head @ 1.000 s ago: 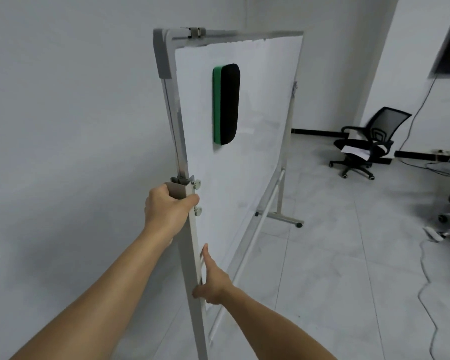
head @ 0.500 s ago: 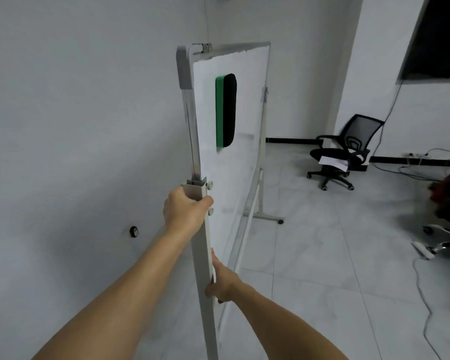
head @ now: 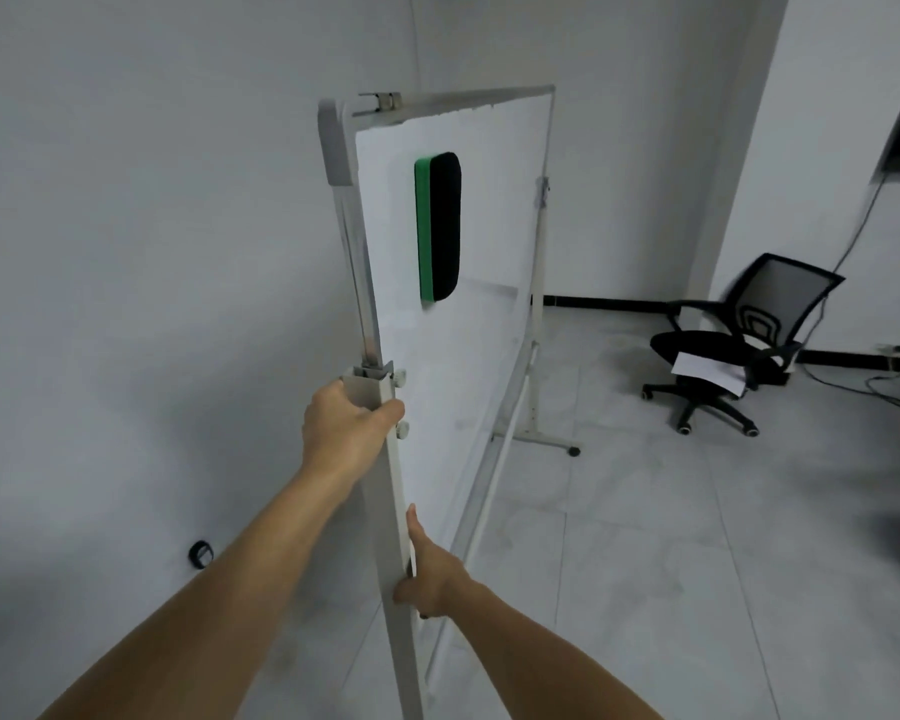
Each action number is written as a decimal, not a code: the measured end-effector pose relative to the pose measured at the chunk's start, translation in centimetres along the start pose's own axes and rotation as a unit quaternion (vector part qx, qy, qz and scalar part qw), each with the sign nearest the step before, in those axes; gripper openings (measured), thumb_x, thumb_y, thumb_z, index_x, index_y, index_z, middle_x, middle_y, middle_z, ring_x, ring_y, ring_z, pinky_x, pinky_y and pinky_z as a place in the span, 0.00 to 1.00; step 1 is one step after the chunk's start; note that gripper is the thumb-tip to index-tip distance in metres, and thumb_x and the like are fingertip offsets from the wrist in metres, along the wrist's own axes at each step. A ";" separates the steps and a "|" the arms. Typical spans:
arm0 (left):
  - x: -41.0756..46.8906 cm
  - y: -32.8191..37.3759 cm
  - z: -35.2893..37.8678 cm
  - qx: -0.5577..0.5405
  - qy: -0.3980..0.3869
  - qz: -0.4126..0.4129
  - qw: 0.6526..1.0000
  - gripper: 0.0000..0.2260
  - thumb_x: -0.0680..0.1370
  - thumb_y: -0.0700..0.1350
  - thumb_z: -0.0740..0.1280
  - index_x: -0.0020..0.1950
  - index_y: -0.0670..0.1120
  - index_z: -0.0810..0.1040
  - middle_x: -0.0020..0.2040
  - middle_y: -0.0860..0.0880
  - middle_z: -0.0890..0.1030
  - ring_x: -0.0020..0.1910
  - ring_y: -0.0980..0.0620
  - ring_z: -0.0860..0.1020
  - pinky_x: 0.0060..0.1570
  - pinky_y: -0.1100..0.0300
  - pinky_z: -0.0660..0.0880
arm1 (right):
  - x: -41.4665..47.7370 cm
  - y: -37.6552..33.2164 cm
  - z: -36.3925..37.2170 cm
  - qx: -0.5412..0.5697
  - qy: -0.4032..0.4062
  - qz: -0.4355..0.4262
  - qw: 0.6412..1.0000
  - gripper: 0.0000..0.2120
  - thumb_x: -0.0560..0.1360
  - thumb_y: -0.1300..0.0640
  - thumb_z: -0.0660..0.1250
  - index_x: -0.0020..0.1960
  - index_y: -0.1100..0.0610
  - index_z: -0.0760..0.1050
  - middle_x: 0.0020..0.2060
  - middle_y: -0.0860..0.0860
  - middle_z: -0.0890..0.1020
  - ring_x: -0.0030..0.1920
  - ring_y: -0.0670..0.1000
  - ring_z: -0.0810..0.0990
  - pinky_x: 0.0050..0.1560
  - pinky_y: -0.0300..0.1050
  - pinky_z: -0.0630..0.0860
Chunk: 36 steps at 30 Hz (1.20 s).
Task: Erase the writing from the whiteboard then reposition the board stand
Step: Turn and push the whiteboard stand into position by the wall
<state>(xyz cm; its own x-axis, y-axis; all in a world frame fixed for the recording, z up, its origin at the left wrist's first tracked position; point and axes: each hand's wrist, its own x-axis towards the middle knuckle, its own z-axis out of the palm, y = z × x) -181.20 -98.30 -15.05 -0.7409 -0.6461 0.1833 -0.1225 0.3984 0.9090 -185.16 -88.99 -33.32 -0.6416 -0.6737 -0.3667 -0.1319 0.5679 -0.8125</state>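
Since the grey wall [head: 126,252] lies close on the left, the left grip [head: 349,433] wraps round the top of the near upright [head: 383,501] of the board stand [head: 538,283], just under its knobs, seemingly to steer it. The right grip [head: 432,574] curls round the same post lower down, thumb along its edge, seemingly to steady it. The whiteboard [head: 463,381] looks wiped clean, the green-backed eraser [head: 437,228] clinging to its face, so repositioning appears under way, with the far foot [head: 533,439] on the tiled floor [head: 645,563], well apart from a black office chair [head: 723,350].
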 end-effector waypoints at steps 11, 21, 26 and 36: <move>23.0 1.1 14.9 -0.028 0.018 0.000 0.999 0.11 0.66 0.45 0.73 0.47 0.44 0.81 0.38 0.45 0.83 0.36 0.46 0.80 0.40 0.51 0.78 | 20.5 1.1 -18.1 -0.014 -0.013 -0.014 1.000 0.52 0.73 0.58 0.69 0.73 0.36 0.29 0.67 0.55 0.71 0.50 0.57 0.74 0.34 0.44 0.77; 45.0 2.7 28.9 -0.044 0.022 -0.014 0.999 0.15 0.63 0.49 0.71 0.47 0.47 0.80 0.40 0.48 0.84 0.40 0.46 0.83 0.45 0.46 0.81 | 40.3 1.3 -35.5 -0.021 -0.002 -0.001 1.000 0.53 0.72 0.60 0.69 0.73 0.37 0.28 0.63 0.55 0.72 0.46 0.57 0.76 0.25 0.36 0.71; 55.7 2.9 35.1 -0.045 0.022 -0.014 0.999 0.16 0.62 0.50 0.72 0.47 0.47 0.80 0.41 0.49 0.85 0.39 0.46 0.84 0.44 0.45 0.81 | 49.9 1.6 -43.2 -0.025 -0.005 -0.009 1.000 0.53 0.73 0.58 0.69 0.74 0.39 0.28 0.66 0.55 0.71 0.49 0.57 0.77 0.30 0.38 0.72; 76.7 4.0 48.8 -0.038 0.011 0.004 0.999 0.08 0.71 0.41 0.74 0.42 0.54 0.79 0.36 0.55 0.83 0.29 0.61 0.81 0.40 0.53 0.81 | 69.3 3.2 -59.4 -0.031 -0.011 -0.026 0.999 0.54 0.72 0.59 0.70 0.73 0.41 0.28 0.75 0.52 0.62 0.61 0.61 0.75 0.56 0.52 0.78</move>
<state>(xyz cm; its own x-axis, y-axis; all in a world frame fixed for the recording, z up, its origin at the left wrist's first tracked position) -270.72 -114.48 -15.63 -0.7272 -0.6575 0.1972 -0.0659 0.3529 0.9333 -274.92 -105.81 -34.41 -0.6164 -0.7131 -0.3339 -0.2120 0.5588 -0.8018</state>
